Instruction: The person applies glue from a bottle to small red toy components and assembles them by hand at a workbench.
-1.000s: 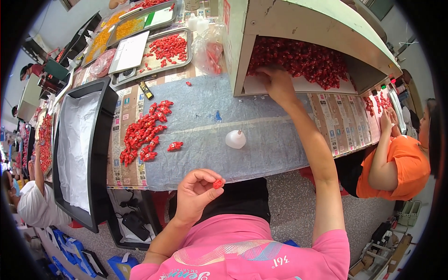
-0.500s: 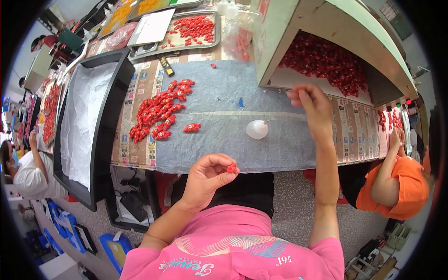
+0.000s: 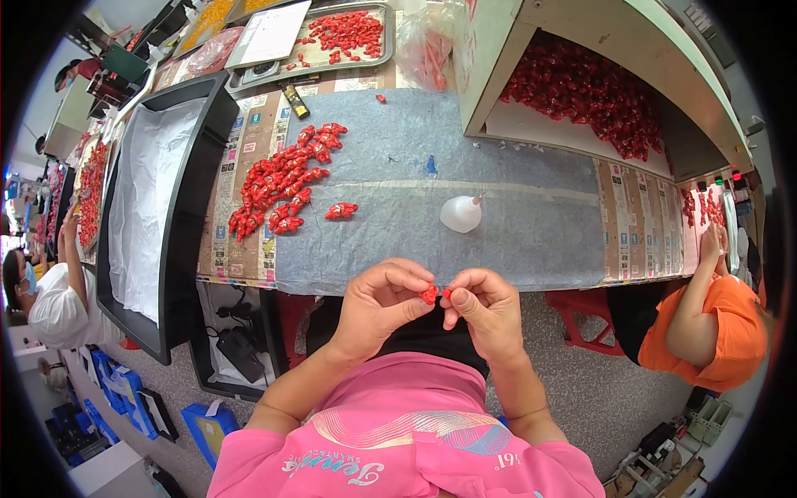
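My left hand pinches a small red plastic piece between thumb and fingertips. Close beside it, my right hand grips another tiny red piece. The two pieces nearly meet in front of my body; whether they touch I cannot tell. On the grey-blue mat beyond stands a white squeeze bottle with a thin tip. A heap of red figure-like parts lies to the left, and a single red part rests apart from it.
A black tray lined with white paper is at the left. An open-fronted box at the right holds many dark red parts. A metal tray of red pieces sits at the back, near a lighter. Co-workers sit at both sides.
My right hand has come back from the front of the box to meet the left, now with a tiny red piece in its fingers. My left hand has shifted slightly right.
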Motion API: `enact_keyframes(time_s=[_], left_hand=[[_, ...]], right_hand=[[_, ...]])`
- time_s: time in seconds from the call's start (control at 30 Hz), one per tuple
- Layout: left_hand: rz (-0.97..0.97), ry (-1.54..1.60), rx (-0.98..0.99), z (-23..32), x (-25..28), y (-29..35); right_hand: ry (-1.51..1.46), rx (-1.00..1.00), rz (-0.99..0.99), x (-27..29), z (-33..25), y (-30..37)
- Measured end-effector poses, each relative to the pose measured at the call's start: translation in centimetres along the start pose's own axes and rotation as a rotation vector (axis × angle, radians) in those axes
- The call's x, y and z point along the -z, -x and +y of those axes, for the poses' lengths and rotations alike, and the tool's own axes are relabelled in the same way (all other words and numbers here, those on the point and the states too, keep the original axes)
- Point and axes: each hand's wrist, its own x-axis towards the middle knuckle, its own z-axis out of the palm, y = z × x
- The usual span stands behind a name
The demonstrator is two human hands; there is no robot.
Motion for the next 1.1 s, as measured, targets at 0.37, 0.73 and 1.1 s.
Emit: enact_keyframes(time_s=[0.37, 0.73, 1.1], left_hand=[[-0.004, -0.082, -0.035, 0.27, -0.07, -0.01], [-0.025, -0.247, -0.100, 0.19, 0.16, 0.10], [0.014, -0.350, -0.178, -0.09, -0.17, 0.17]], right_hand=[[0.097, -0.013, 0.028, -0.04, -0.10, 0.31], [0.188, 0.046, 0.034, 0.15, -0.34, 0.22], [0.400, 0.203, 0.019, -0.08, -0.70, 0.39]])
